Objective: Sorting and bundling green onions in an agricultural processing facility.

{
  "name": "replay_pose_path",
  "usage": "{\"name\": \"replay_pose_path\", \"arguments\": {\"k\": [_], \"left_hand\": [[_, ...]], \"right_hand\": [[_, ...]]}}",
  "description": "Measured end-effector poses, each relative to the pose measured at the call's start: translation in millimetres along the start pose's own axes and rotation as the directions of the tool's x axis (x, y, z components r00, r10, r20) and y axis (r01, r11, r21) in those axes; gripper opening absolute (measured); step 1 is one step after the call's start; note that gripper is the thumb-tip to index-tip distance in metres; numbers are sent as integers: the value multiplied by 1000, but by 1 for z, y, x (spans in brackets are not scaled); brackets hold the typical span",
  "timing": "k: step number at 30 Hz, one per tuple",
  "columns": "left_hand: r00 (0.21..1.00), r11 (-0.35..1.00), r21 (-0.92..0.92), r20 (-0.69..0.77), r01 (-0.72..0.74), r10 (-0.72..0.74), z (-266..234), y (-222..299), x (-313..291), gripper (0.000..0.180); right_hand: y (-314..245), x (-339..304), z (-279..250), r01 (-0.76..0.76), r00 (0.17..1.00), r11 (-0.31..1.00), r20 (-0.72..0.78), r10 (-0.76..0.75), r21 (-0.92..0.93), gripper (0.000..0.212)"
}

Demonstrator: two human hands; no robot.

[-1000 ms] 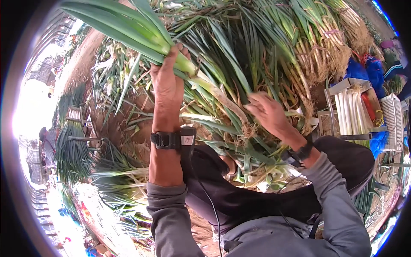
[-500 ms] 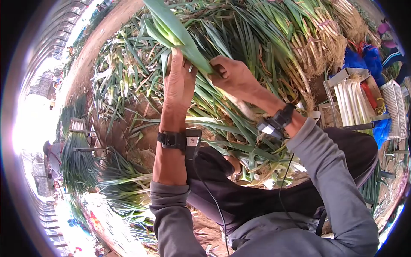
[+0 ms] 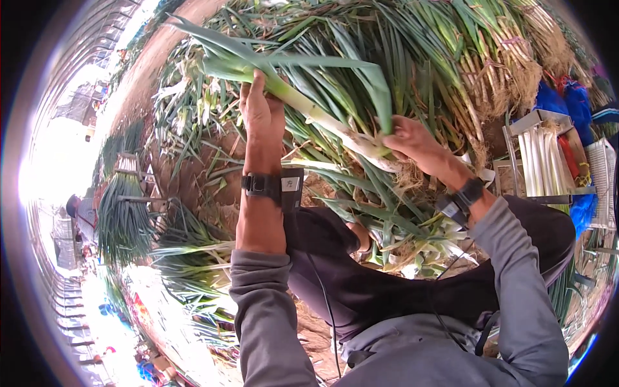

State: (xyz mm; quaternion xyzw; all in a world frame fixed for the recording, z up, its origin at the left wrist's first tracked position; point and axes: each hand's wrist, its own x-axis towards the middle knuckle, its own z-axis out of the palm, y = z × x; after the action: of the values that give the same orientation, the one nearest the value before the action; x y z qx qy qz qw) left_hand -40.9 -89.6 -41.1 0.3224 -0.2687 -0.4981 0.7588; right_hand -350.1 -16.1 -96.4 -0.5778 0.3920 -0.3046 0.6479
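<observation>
Leek (image 3: pixel 302 103), slanting over the leek pile (image 3: pixel 442 71), looks light, its pale shank (image 3: pixel 332 125) probably firm enough to grip below the leaf fan (image 3: pixel 227 66), where the left hand (image 3: pixel 263 115) is wrapped, while the right hand (image 3: pixel 412 143) pinches a long leaf (image 3: pixel 379 87), likely soft and easily torn.

Blue plastic (image 3: pixel 584 214) lies beside a white crate (image 3: pixel 601 184) (its side gridded) at right.
</observation>
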Motion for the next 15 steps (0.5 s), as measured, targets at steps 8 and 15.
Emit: {"name": "replay_pose_path", "arguments": {"k": [8, 15], "left_hand": [[992, 993, 95, -97, -68, 77, -14, 26, -4, 25], [999, 999, 33, -25, 37, -36, 33, 13, -35, 33]], "right_hand": [[224, -119, -93, -15, 818, 421, 231, 527, -907, 55], [-3, 12, -7, 156, 976, 925, -91, -198, -347, 51]]}}
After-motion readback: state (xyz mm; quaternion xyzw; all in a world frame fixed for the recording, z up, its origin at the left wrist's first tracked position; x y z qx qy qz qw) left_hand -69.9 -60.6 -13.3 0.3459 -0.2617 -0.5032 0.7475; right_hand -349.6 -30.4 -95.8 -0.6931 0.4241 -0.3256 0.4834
